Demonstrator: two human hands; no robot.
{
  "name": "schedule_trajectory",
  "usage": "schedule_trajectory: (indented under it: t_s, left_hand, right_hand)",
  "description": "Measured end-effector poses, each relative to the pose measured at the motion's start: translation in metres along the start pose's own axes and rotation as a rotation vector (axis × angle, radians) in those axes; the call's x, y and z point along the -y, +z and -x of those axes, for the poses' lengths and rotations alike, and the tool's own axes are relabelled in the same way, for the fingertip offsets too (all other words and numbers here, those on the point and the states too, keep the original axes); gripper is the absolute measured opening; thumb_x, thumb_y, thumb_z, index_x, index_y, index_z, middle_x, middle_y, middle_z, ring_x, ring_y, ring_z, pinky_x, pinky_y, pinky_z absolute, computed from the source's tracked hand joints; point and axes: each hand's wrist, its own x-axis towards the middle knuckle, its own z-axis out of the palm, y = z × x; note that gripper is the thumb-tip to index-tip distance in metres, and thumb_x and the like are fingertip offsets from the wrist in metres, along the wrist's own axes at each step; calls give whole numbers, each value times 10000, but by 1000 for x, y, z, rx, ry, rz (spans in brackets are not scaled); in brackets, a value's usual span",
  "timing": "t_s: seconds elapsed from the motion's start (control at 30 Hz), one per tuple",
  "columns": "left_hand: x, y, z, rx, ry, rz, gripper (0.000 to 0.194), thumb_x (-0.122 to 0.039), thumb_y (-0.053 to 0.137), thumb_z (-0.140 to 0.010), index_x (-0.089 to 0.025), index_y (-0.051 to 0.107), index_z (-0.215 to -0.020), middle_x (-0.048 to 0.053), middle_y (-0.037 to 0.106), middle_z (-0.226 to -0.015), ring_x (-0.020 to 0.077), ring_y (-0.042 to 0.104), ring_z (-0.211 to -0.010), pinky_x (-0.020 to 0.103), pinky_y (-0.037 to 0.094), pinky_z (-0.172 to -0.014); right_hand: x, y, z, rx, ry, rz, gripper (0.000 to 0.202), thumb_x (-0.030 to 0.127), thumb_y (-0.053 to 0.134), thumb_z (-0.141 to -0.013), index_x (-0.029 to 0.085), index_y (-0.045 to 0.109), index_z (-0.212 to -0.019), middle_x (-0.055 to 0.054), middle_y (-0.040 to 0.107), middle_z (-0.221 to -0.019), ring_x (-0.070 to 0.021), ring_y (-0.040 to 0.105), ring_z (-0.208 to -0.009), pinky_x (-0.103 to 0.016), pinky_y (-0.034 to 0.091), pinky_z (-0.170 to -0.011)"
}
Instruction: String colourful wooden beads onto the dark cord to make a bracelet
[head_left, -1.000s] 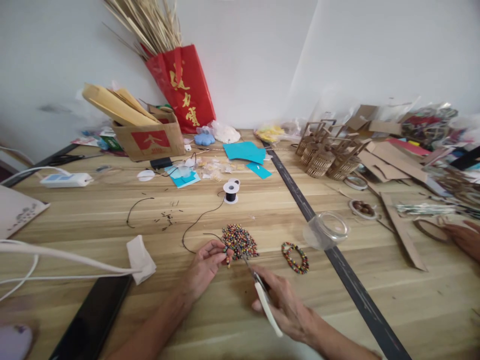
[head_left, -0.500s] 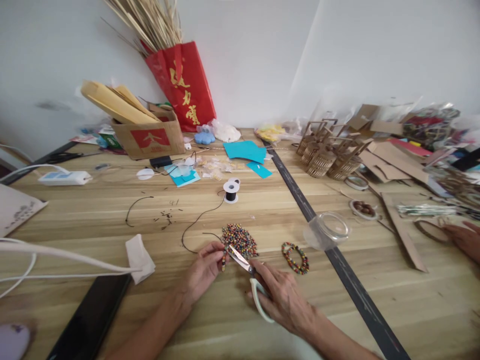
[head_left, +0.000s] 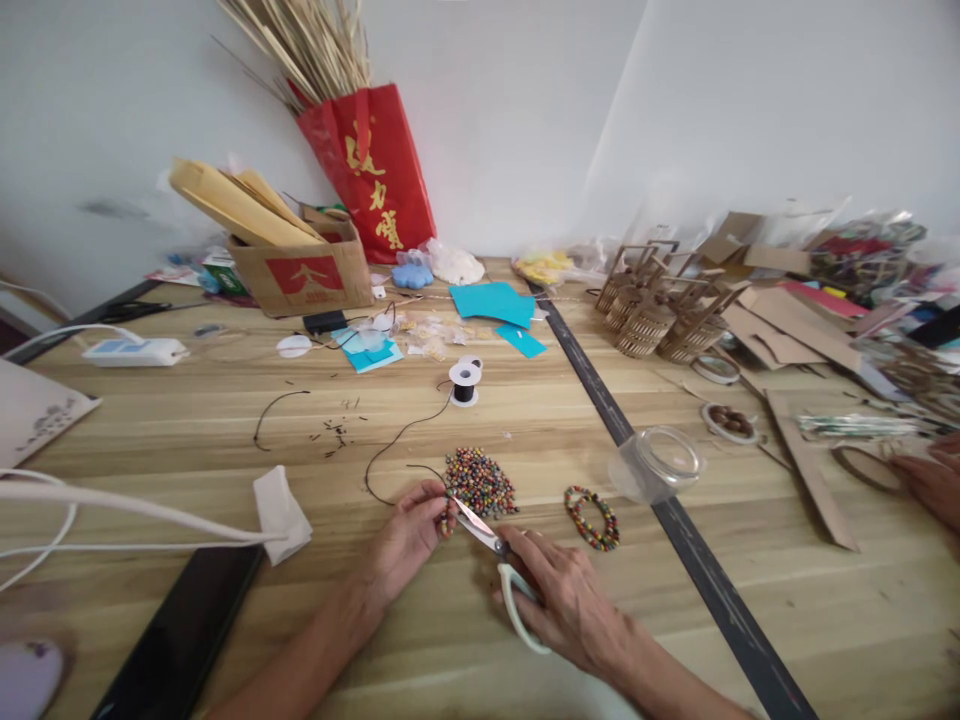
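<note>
My left hand is closed, pinching a short strand of coloured beads on black cord between thumb and fingers. In my right hand are scissors with pale handles, their blades pointing up and left. The blade tips meet the strand close to my left fingertips; whether the cord lies between them I cannot tell. A pile of small multicoloured beads lies just beyond the blades. Black cord curves from near my left hand to a white spool. A finished-looking beaded bracelet rests to the right.
Beyond the bracelet is a clear plastic tub over a dark strip. Another person's hand is at the right edge. Cord scraps, a black phone-like slab and white cables occupy the left.
The scissors and my right hand have shifted very slightly, with the handle a little lower. My left hand keeps its pinch on the strand. The view has moved a touch.
</note>
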Motion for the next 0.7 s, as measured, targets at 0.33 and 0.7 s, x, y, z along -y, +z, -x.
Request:
schedule_trajectory:
  t_s: [0.33, 0.7]
  left_hand:
    - [2, 2, 2, 15, -3, 18, 248, -171, 884, -591, -154, 702, -758, 6, 717, -678, 112, 648, -600, 197, 514, -581]
    - [5, -3, 0, 14, 9, 34, 241, -146, 873, -598, -142, 703, -768, 9, 714, -695, 115, 646, -606, 203, 516, -579]
  right_hand:
    - [-7, 1, -1, -34, -48, 174, 482, 252, 539, -922, 156, 391, -1371, -107, 685, -1017, -224, 673, -868, -287, 510, -688]
    - [-8, 1, -3, -52, -63, 271, 456, 243, 536, -928, 144, 402, -1352, -82, 687, -956, -207, 686, -795, -276, 518, -640]
